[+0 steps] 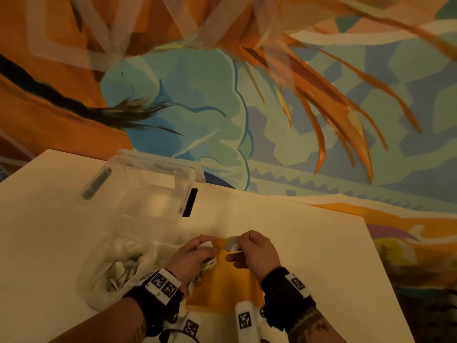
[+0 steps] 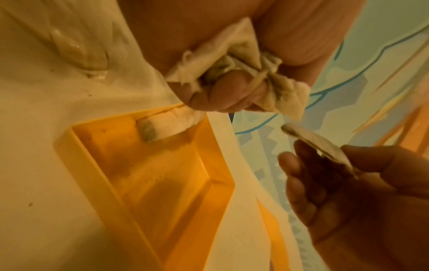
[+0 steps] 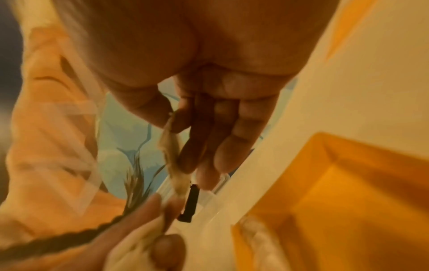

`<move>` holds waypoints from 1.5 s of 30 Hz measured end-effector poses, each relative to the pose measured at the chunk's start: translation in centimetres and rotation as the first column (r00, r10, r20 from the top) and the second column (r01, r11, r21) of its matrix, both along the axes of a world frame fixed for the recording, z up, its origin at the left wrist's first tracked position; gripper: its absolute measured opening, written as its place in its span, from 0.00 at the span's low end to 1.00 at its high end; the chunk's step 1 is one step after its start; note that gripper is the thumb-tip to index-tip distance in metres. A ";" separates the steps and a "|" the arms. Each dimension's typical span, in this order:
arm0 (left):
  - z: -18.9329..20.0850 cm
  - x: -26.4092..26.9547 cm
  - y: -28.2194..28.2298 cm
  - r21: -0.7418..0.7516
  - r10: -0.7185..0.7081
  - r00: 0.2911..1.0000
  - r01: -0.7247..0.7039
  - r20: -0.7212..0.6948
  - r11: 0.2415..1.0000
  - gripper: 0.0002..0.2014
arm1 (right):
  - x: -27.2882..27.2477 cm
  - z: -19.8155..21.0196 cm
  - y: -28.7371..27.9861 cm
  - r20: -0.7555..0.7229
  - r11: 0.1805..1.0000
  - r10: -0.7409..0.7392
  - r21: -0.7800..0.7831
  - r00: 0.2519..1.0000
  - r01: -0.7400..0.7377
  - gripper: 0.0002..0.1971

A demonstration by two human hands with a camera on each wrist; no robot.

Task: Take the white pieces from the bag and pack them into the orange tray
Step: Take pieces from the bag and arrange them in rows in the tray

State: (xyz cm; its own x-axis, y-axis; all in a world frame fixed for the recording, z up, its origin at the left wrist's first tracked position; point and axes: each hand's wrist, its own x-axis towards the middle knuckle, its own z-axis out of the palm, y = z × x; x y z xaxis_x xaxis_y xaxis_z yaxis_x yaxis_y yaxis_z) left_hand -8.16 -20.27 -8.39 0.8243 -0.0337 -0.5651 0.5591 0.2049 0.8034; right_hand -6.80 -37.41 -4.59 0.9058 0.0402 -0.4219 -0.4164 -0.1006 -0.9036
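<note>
The orange tray (image 1: pixel 223 280) lies on the table under both hands; its inside shows in the left wrist view (image 2: pixel 162 174) and the right wrist view (image 3: pixel 348 192). One white piece (image 2: pixel 167 126) lies in the tray's far corner. My left hand (image 1: pixel 195 256) grips a crumpled bunch of white pieces (image 2: pixel 234 60). My right hand (image 1: pixel 249 251) pinches one thin white piece (image 1: pixel 232 245) between thumb and fingers, just above the tray; the same piece (image 3: pixel 173 157) hangs edge-on from my fingers. The clear plastic bag (image 1: pixel 116 268) with more white pieces lies left of the tray.
A clear plastic box (image 1: pixel 146 191) with black latches stands behind the bag. The cream table (image 1: pixel 309 256) ends at the right and far sides over a brightly patterned carpet (image 1: pixel 321 120). Bare table lies right of the tray.
</note>
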 end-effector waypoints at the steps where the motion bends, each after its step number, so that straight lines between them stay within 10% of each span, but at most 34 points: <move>1: -0.2 0.2 0.2 0.023 0.012 1.000 -0.012 0.007 1.000 0.08 | 0.3 0.2 -0.4 0.016 1.000 0.018 -0.014 1.000 -0.017 0.08; 4: -0.2 0.6 0.7 0.124 -0.023 0.997 0.015 0.067 0.992 0.07 | 1.3 0.9 -1.4 0.028 0.945 0.239 -0.237 0.971 -0.226 0.09; 12: 0.7 1.6 0.9 0.439 -0.576 0.790 0.450 0.210 0.777 0.13 | 3.0 2.1 -0.7 -0.193 0.456 0.730 -0.576 0.655 -0.679 0.07; 15: 0.3 2.1 1.1 0.483 -0.569 0.797 0.424 0.201 0.766 0.03 | 3.2 1.3 -0.8 -0.152 0.488 0.714 -0.592 0.684 -0.641 0.08; 20: -0.5 2.2 1.5 0.347 -0.301 0.938 0.227 0.174 0.910 0.03 | 2.6 -1.0 -1.1 0.074 0.812 0.515 -0.360 0.854 -0.458 0.09; 24: -1.5 2.2 1.8 0.208 -0.143 0.985 0.121 0.094 0.971 0.03 | 1.3 -3.1 0.1 0.145 0.917 0.369 -0.216 0.918 -0.334 0.04; 30: -3.4 2.2 2.9 0.385 -0.076 0.996 0.051 0.051 0.922 0.04 | 0.8 -7.5 1.1 0.021 0.924 0.209 -0.331 0.978 -0.190 0.04; 37: -5.5 1.7 4.9 0.692 -0.312 0.941 0.314 -0.133 0.650 0.14 | 0.5 -11.1 2.2 -0.257 0.812 0.234 -0.479 0.937 -0.334 0.03; 45: -6.8 1.8 5.1 0.627 -0.390 0.912 0.378 -0.127 0.681 0.17 | 2.1 -13.4 5.3 -0.376 0.670 0.246 -0.600 0.893 -0.437 0.06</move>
